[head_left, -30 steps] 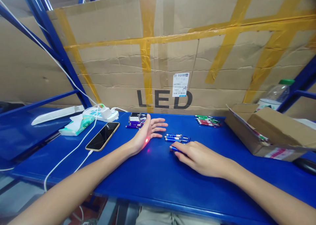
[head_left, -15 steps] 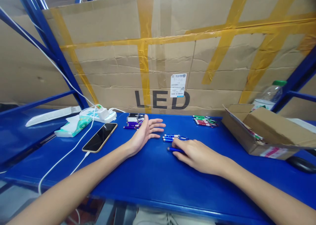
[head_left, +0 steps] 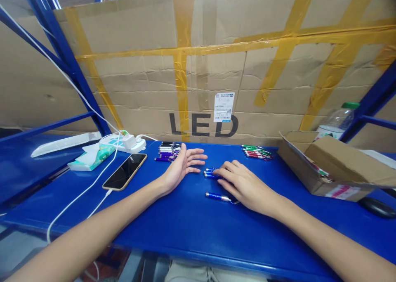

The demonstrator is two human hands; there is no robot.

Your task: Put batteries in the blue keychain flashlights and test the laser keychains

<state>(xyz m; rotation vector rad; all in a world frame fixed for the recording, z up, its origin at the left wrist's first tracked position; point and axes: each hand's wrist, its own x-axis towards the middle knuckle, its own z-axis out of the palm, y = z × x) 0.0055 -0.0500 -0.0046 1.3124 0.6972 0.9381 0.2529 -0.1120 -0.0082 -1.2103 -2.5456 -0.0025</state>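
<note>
My right hand hovers low over the table, its fingertips at a small group of slim blue penlights with silver ends. Its thumb and index finger are apart, and no penlight is plainly gripped. One more blue penlight lies alone just below the thumb, a dark cord at its right end. My left hand rests on its edge, palm to the right and fingers stretched out, holding nothing. Behind it lies a row of black, silver and purple penlights, partly covered by the thumb.
Green and red penlights lie toward the back right. An open cardboard box stands at the right, with a black mouse beside it. At left are a charging phone, tissues and a power strip. A large carton walls the back.
My right hand has let go of one blue penlight, which now lies alone nearer the front edge. The hand has moved slightly back to the blue group. My left hand stays still.
</note>
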